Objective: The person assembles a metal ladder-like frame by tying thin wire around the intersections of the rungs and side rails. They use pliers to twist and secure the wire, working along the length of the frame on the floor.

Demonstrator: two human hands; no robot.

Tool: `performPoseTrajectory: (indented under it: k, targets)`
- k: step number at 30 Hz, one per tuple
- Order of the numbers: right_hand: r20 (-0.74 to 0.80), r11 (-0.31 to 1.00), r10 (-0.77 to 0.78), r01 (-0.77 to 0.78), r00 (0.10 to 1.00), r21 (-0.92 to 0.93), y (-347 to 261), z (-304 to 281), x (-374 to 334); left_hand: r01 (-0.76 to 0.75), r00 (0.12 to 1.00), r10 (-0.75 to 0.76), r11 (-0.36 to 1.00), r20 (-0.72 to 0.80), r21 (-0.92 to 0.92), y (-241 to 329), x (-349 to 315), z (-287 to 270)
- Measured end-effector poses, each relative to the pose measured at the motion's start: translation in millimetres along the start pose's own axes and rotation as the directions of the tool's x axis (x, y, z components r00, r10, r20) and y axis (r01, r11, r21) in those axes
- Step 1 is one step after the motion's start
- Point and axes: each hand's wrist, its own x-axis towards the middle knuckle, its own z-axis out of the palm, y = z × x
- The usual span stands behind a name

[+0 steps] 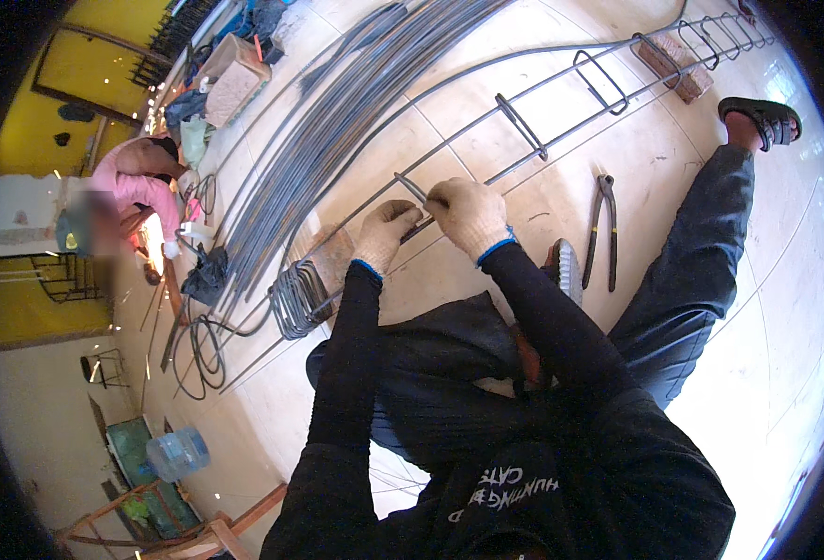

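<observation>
Both my hands wear off-white knitted gloves with blue cuffs and meet at a long, narrow cage of steel rebar [475, 131]. My right hand [468, 217] is closed on a bent steel stirrup [410, 187] that spans the bars. Close beside it, my left hand [387, 235] has its fingers pressed together at the lower bar; what they pinch is hidden. More stirrups [522, 128] hang along the cage to the upper right. A stack of stirrups [298, 301] sits at the cage's near left end. Pincers [602, 233] with dark handles lie on the tiles to my right.
Bricks [681, 73] prop the cage. A bundle of long rebar [337, 126] runs beyond it. At the left, a person in pink [150, 201] bends over bright sparks [155, 247]. My outstretched leg [687, 247] lies at the right. A water bottle [178, 454] stands lower left.
</observation>
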Motion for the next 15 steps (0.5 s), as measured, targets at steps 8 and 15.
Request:
performPoseTrajectory:
  k: [8,15]
  targets:
    - [0.155,0.977,0.092,-0.058,0.984,-0.207,-2.4,-16.9,13.3,-0.086,0.969,0.066,0.993,-0.237,-0.076,-2.5,-13.1,1.8]
    - [0.132,0.977,0.098,-0.07,0.986,-0.202,-1.8,-18.3,14.2,-0.184,0.92,0.3,0.898,-0.251,0.4,-5.5,-27.1,10.5]
